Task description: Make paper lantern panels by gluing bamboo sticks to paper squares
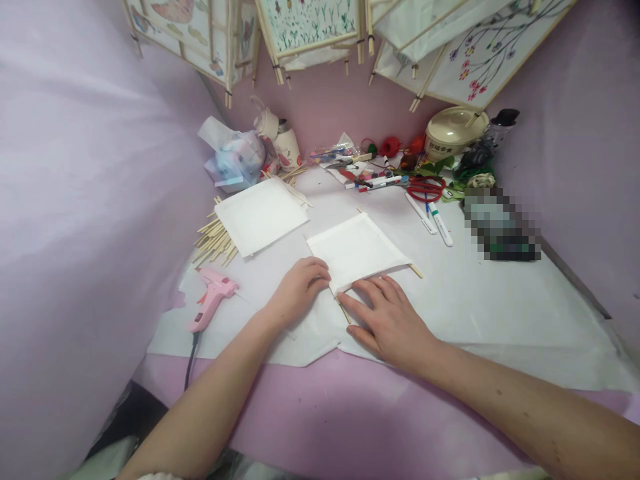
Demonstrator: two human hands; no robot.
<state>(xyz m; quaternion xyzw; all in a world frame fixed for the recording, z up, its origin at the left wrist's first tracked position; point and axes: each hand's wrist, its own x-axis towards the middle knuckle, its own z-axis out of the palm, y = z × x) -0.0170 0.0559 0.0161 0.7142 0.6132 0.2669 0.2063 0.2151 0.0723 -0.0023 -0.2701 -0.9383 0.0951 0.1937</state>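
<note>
A white paper panel [367, 243] with thin wooden sticks along its edges lies on the table in front of me. My left hand [306, 283] has its fingers curled together at the panel's left corner, the thumb close to the fingertips. Spread along the near edge is my right hand [387, 317], palm down, its index fingertip touching the near corner. A bare stick end [344, 311] sticks out from that corner between my hands. Another stick end [416, 271] pokes out at the right.
A second white panel [263, 217] rests partly on a pile of sticks [216, 240]. Left of my hands lies a pink glue gun [213, 300] with its cord. Red scissors [426, 189], markers [441, 225] and a lidded bowl [454, 133] are behind. Painted lanterns [313, 30] hang above.
</note>
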